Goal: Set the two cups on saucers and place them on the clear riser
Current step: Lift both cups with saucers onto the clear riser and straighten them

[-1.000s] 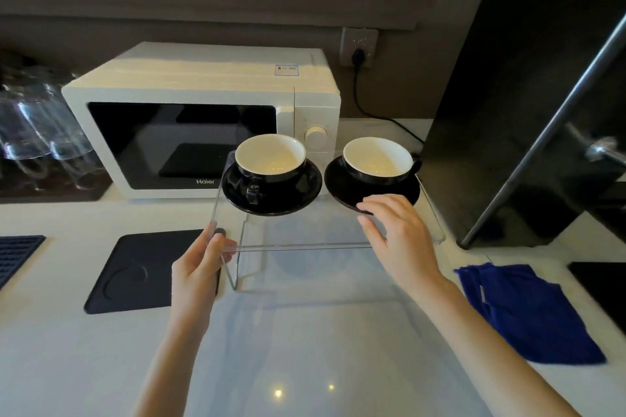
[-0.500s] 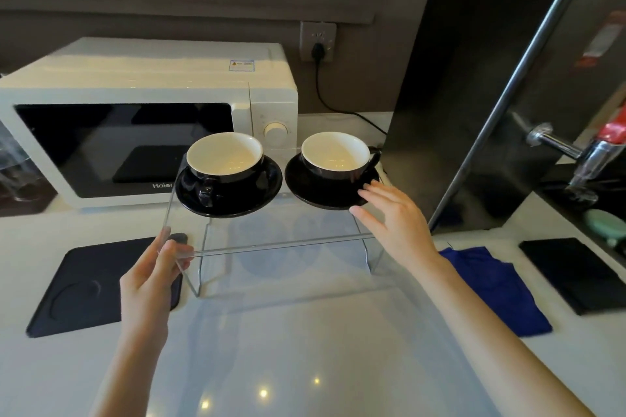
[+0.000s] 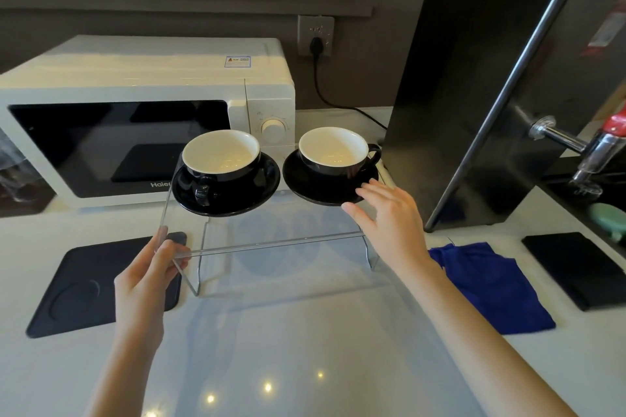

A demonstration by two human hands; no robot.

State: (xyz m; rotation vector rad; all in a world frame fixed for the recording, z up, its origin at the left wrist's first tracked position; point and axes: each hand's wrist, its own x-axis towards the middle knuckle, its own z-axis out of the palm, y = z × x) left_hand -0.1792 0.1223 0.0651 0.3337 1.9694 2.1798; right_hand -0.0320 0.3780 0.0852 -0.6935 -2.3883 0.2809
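Two black cups with white insides stand on black saucers, side by side on the clear riser (image 3: 291, 234). The left cup (image 3: 222, 156) sits on the left saucer (image 3: 250, 195) with its handle toward me. The right cup (image 3: 333, 149) sits on the right saucer (image 3: 305, 179) with its handle to the right. My left hand (image 3: 149, 278) pinches the riser's front left corner between thumb and fingers. My right hand (image 3: 389, 220) lies flat on the riser's right part, fingers spread, fingertips touching the right saucer's near rim.
A white microwave (image 3: 142, 112) stands right behind the riser. A tall black appliance (image 3: 474, 78) with a metal tap (image 3: 576, 149) rises at the right. A dark mat (image 3: 84, 284) lies at the left, a blue cloth (image 3: 491, 284) and a black mat (image 3: 579, 267) at the right.
The view has shifted to the right. Both hands stay at the riser: the left at its front left corner, the right by the right saucer, its fingers now touching the rim.
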